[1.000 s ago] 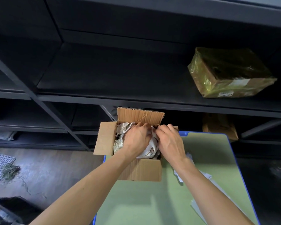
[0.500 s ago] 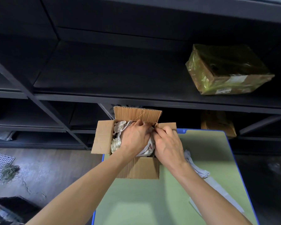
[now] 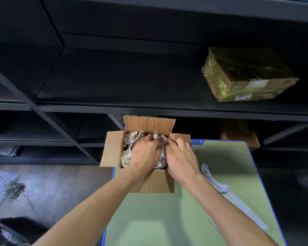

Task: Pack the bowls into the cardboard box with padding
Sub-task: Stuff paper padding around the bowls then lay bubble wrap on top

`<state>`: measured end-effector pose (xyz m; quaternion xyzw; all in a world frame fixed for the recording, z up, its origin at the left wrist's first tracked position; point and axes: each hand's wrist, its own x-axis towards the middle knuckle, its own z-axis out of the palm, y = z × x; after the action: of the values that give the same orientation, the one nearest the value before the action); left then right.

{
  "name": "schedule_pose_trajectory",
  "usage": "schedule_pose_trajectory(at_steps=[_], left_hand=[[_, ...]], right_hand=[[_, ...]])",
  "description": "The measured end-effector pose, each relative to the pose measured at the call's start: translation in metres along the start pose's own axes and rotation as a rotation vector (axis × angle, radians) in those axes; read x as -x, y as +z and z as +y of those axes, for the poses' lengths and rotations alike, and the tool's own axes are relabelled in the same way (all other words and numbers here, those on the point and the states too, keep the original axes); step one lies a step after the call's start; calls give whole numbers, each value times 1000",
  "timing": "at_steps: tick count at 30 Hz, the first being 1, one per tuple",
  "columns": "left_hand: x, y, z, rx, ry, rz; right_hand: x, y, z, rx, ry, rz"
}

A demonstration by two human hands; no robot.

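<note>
an open cardboard box (image 3: 155, 181) sits at the far left corner of a green worktop (image 3: 167, 219). crumpled paper (image 3: 130, 139) inside the box hides the bowls. the left hand (image 3: 146, 153) presses on the paper, its grip loose and holding nothing. at the box's right rim, the right hand (image 3: 182, 160) curls its grip into the paper. just right of the box lies a loose sheet (image 3: 213, 180).

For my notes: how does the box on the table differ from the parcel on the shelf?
The box is open, with crumpled paper inside; the parcel is closed and wrapped in shiny yellowish film. The parcel bears a white label; the box shows none. Both are brown cardboard.
</note>
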<state>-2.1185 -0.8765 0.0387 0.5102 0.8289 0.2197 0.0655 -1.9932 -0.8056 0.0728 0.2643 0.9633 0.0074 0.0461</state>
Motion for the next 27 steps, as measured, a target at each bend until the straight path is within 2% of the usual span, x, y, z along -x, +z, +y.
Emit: schedule_pose_trajectory(at_steps=[17,27], left_hand=[[14,-15,11,64,79,46],[38,-16,34,135,50,32]], right_hand=[[32,-2,25,-179,-44,101],[53,1,44,-218,-32,211]])
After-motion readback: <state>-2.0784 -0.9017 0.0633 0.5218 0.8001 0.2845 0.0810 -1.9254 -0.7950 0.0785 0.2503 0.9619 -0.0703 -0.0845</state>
